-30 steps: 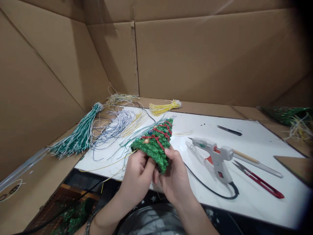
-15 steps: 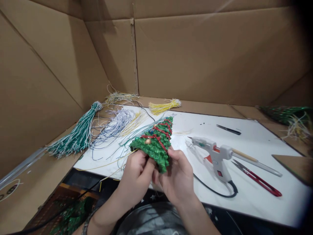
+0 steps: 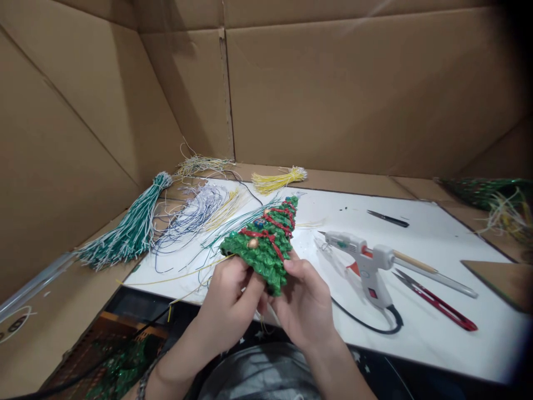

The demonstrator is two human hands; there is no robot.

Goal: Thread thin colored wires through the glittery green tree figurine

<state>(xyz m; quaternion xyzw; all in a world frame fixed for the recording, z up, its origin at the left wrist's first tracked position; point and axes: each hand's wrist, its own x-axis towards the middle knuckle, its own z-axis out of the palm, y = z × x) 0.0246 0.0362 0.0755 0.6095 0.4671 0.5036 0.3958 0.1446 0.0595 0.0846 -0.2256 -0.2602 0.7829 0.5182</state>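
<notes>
A small green Christmas tree ornament [image 3: 270, 239], with red garland and small gold and blue baubles, is held tilted above the near edge of the white board, its tip pointing away to the right. My left hand [image 3: 233, 294] is closed at its base, the fingertips hidden underneath or inside it. My right hand [image 3: 303, 300] grips the lower right side, thumb on the front and fingers behind. Thin yellow wires stick out to the left near my left hand, and a few pale strands hang below the tree.
A white glue gun [image 3: 370, 266] lies to the right, beside red-handled snips [image 3: 437, 303]. Farther back is a black pointed tool [image 3: 387, 218]. Green-white wires [image 3: 129, 222], blue wires [image 3: 191, 216] and a yellow bundle [image 3: 278, 179] lie left and behind. Cardboard walls [image 3: 353, 94] surround the white board [image 3: 433, 355].
The tree has turned slightly in my hands, showing a little more of its decorated front. Both hands keep their hold, and the whole view has shifted a little.
</notes>
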